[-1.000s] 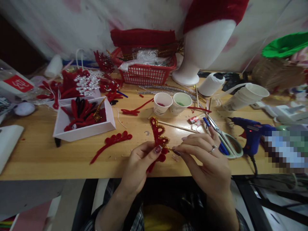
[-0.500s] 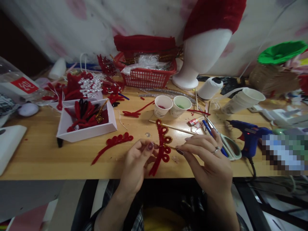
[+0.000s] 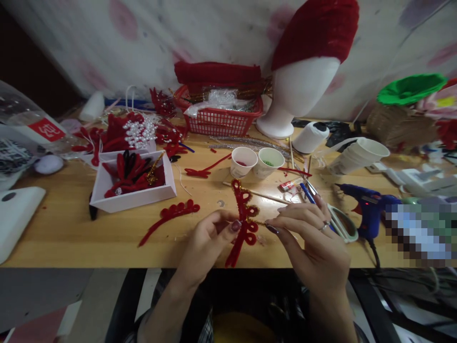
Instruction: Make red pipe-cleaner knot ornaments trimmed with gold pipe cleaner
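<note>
A red looped pipe-cleaner piece [image 3: 243, 224] with gold trim around its upper loops stands roughly upright above the table's front edge. My left hand [image 3: 210, 238] pinches it at mid-height from the left side. From the right, my right hand [image 3: 309, 238], with a ring on one finger, pinches the free end of the gold strand [image 3: 260, 222], which runs out from between the loops. Another red looped piece [image 3: 171, 214], without gold, lies on the table to the left of my left hand.
A white box [image 3: 135, 197] of red and black pieces sits at the left. Two paper cups [image 3: 243, 169] stand behind my hands. Scissors [image 3: 344, 224] and a blue glue gun [image 3: 369, 209] lie right. Farther back are a red basket [image 3: 221, 121] and a white foam head [image 3: 303, 85].
The whole view has shifted slightly, so the table items appear lower. Both hands keep their grips, with my left thumb a little lower and closer against the red piece.
</note>
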The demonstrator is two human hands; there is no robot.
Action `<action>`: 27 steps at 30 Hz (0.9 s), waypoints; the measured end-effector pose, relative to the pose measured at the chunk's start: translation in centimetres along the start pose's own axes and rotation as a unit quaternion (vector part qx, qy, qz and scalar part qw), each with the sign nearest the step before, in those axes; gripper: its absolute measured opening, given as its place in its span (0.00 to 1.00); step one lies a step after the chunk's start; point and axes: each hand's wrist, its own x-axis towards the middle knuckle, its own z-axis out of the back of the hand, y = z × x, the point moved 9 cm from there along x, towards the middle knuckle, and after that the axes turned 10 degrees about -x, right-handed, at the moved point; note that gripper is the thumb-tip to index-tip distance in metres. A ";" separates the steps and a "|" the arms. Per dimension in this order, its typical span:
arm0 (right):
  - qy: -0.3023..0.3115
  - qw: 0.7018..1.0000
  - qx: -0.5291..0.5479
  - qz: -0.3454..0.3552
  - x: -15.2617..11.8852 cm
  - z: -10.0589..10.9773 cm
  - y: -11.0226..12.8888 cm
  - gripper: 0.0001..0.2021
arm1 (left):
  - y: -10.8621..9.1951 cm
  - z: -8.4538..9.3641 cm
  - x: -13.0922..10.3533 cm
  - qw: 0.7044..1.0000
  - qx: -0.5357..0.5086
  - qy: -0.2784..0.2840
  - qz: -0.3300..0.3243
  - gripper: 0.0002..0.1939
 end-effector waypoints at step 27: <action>-0.049 0.992 -0.042 -0.110 -2.8 2.2 -3.2 0.05 | -0.3 2.0 -0.5 0.996 0.047 -0.051 -0.059 0.10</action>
